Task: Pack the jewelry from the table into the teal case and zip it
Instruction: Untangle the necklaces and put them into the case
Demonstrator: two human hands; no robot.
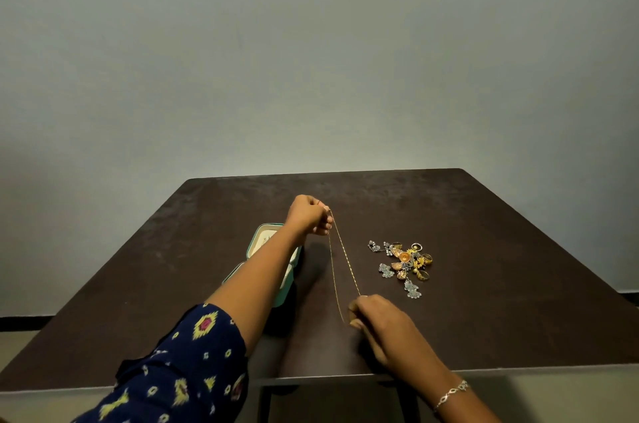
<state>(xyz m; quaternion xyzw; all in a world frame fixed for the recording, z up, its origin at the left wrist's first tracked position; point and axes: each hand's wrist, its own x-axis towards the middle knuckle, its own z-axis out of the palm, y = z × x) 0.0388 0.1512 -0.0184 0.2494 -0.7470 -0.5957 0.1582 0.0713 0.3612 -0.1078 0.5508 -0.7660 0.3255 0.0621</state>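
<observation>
Head view: a thin gold chain hangs doubled and taut above the dark worktop. Its long axis runs from far to near, slanting slightly right. The left hand pinches the far end in curled fingers, and the right hand pinches the near loop. The open teal case lies under the left forearm, and the jewelry pile sits to the right of the chain.

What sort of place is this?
Probably a plain room in a home, though that is a guess: a bare grey wall, a dark table before it, and a heap of personal jewelry near an open teal case, with a gold chain pinched between left hand and right hand.
</observation>
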